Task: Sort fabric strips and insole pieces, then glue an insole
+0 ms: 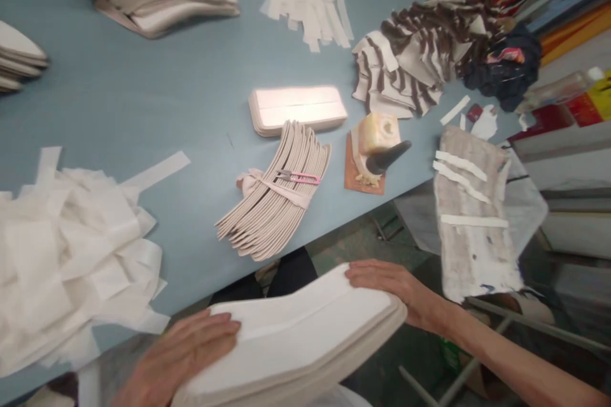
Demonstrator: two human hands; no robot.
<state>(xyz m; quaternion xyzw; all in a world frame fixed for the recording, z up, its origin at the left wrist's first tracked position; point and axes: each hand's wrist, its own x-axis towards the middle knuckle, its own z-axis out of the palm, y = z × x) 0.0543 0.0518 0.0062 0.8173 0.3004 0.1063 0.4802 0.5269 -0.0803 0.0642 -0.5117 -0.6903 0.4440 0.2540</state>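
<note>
Now, the big pile (296,331) is sitting between two hands, just off the near edge of the table (200,95). The left hand (191,350) is gripping one end, with its fingers lying flat on the white top. The right hand (382,283) is gripping the other end, and its fingers are bending over the edge. Both thumbs are hiding.

On the table, a tied bunch (267,216) is lying close by, with pink snips (298,177) resting on it. A small pile (300,105) is touching its top end. To the right, a yellow block (375,133) and a black cone (389,156) are sitting on a brown board (365,183). White strips (71,248) are lying in a heap on the left.
</note>
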